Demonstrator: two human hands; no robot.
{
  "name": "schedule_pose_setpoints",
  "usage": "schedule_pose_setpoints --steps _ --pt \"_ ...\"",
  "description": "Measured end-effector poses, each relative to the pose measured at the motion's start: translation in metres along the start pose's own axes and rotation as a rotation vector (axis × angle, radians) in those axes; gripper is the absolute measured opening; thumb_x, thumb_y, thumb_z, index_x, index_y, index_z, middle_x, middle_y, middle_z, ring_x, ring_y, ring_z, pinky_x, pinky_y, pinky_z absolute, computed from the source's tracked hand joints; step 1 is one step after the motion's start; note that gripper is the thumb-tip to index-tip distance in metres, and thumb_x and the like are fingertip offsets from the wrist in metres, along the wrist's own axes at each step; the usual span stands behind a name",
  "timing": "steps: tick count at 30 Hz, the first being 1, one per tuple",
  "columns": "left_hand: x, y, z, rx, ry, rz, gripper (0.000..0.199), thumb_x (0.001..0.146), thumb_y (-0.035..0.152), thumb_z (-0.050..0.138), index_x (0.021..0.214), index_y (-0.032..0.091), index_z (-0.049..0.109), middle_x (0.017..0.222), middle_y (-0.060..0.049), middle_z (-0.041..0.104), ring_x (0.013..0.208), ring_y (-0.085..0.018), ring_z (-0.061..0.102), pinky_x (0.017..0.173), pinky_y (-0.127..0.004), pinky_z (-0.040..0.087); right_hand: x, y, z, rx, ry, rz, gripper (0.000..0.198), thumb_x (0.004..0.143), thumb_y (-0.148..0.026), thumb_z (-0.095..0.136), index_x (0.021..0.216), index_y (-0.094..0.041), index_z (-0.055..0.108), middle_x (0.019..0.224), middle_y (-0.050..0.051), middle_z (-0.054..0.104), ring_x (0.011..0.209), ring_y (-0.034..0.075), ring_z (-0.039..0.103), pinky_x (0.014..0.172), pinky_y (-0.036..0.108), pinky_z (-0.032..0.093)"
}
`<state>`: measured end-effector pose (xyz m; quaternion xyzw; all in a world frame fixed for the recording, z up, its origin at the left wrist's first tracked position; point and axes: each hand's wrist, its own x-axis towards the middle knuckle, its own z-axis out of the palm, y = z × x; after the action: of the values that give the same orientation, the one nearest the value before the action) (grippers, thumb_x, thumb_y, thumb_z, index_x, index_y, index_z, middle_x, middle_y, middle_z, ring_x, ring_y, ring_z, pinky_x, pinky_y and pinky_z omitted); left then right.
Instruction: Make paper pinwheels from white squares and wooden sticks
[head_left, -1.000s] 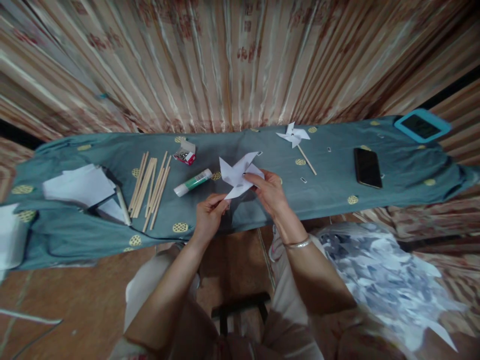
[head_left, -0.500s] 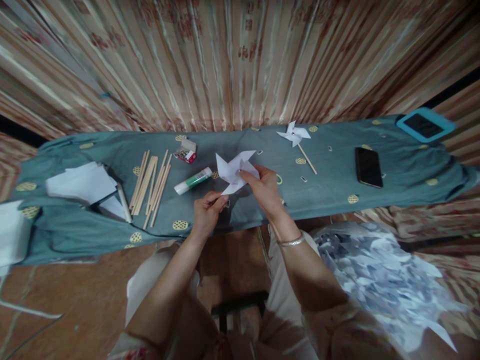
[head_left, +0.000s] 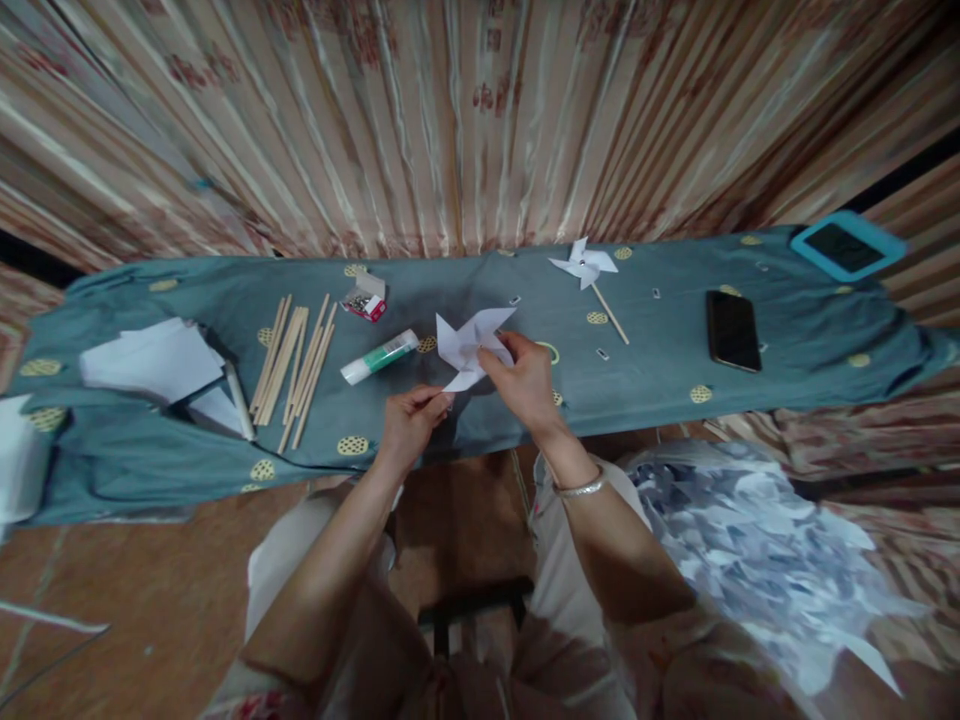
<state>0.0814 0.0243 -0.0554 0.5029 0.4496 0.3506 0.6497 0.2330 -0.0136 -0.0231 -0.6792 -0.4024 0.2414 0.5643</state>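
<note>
A white paper pinwheel (head_left: 466,342) with folded blades is held up over the table's front half. My right hand (head_left: 523,380) grips it from the right, thumb pressed near its centre and the other fingers behind, partly hidden. My left hand (head_left: 414,425) is closed in a pinch at the tip of the lower-left blade. Left of the pinwheel lies a glue stick (head_left: 379,357) with a green label. Behind that sits a small open red-and-white box (head_left: 365,299) of metal pins. A second pinwheel (head_left: 585,264), mounted on a wooden stick, lies at the back right.
Several wooden sticks (head_left: 296,370) lie left of the glue stick, beside white paper sheets (head_left: 154,362). A black phone (head_left: 733,331) and a blue-framed tablet (head_left: 848,246) rest on the right of the cloth-covered table (head_left: 652,370). A bag of white paper pieces (head_left: 765,560) stands below right.
Both hands keep hold of the pinwheel, which has barely moved. The whole view has shifted slightly, so the table's things appear a little further left and higher.
</note>
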Motion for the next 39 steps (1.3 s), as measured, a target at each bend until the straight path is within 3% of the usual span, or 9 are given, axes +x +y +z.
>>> schedule_pose_setpoints --steps 7,13,16,19,21,23,27,31,39 --pt "0.007 -0.005 0.006 0.019 0.014 0.129 0.014 0.059 0.028 0.076 0.068 0.017 0.076 0.057 0.002 0.06 0.05 -0.009 0.047 0.05 -0.022 0.037 0.002 0.015 -0.005 0.47 -0.13 0.212 0.028 0.068 -0.044 0.074 0.081 -0.02 0.072 0.078 0.002 0.072 0.074 0.018 0.064 0.072 0.032 0.05" --pt "0.03 -0.006 0.0 0.076 0.059 0.14 0.032 0.06 0.039 0.079 0.082 0.016 0.077 0.079 -0.004 0.068 0.063 -0.014 0.058 0.057 -0.026 0.049 0.01 0.024 -0.026 0.455 -0.208 0.319 0.028 0.057 -0.041 0.083 0.072 -0.021 0.072 0.065 -0.001 0.069 0.064 0.016 0.06 0.068 0.03 0.049" --pt "0.037 -0.005 -0.003 0.155 0.052 0.238 0.034 0.066 0.039 0.077 0.093 0.019 0.076 0.103 -0.008 0.069 0.089 -0.022 0.064 0.075 -0.033 0.055 0.012 0.03 -0.03 0.416 -0.202 0.33 0.028 0.055 -0.039 0.085 0.072 -0.021 0.073 0.065 -0.002 0.069 0.062 0.015 0.059 0.066 0.03 0.047" --pt "0.036 0.001 -0.004 0.205 0.092 0.355 0.033 0.072 0.039 0.075 0.1 0.022 0.075 0.118 -0.009 0.067 0.115 -0.025 0.058 0.097 -0.035 0.048 0.013 0.035 -0.032 0.371 -0.221 0.311 0.026 0.057 -0.04 0.084 0.071 -0.021 0.072 0.064 -0.002 0.068 0.062 0.015 0.058 0.066 0.03 0.046" --pt "0.033 0.004 -0.001 0.112 0.064 0.341 0.035 0.076 0.046 0.072 0.1 0.021 0.075 0.115 -0.008 0.068 0.111 -0.024 0.06 0.095 -0.034 0.048 0.012 0.036 -0.032 0.34 -0.254 0.284 0.024 0.06 -0.04 0.083 0.071 -0.021 0.073 0.065 -0.003 0.068 0.063 0.014 0.058 0.067 0.03 0.046" --pt "0.03 0.007 0.004 -0.047 -0.03 0.239 0.043 0.075 0.055 0.07 0.098 0.018 0.075 0.103 -0.008 0.072 0.097 -0.023 0.065 0.084 -0.033 0.051 0.011 0.035 -0.032 0.323 -0.284 0.253 0.023 0.063 -0.041 0.082 0.072 -0.021 0.073 0.066 -0.003 0.067 0.063 0.014 0.058 0.067 0.03 0.046" --pt "0.026 0.008 0.015 -0.185 -0.155 0.015 0.045 0.062 0.053 0.08 0.082 0.013 0.075 0.076 -0.007 0.072 0.072 -0.02 0.065 0.07 -0.031 0.05 0.009 0.031 -0.028 0.361 -0.358 0.229 0.024 0.063 -0.04 0.083 0.075 -0.02 0.075 0.07 -0.002 0.069 0.068 0.015 0.06 0.07 0.03 0.047" --pt "0.024 0.009 0.02 -0.164 -0.112 -0.067 0.032 0.055 0.04 0.085 0.067 0.013 0.074 0.065 -0.003 0.07 0.057 -0.015 0.059 0.058 -0.027 0.046 0.008 0.026 -0.026 0.392 -0.407 0.225 0.027 0.062 -0.038 0.084 0.08 -0.019 0.076 0.082 0.001 0.073 0.077 0.017 0.064 0.075 0.032 0.049" --pt "0.021 0.009 0.02 -0.168 -0.079 -0.075 0.024 0.053 0.032 0.085 0.065 0.015 0.074 0.067 -0.002 0.071 0.06 -0.015 0.061 0.062 -0.028 0.049 0.008 0.027 -0.024 0.351 -0.439 0.205 0.027 0.064 -0.04 0.083 0.08 -0.019 0.076 0.08 0.001 0.072 0.072 0.016 0.063 0.072 0.031 0.049"
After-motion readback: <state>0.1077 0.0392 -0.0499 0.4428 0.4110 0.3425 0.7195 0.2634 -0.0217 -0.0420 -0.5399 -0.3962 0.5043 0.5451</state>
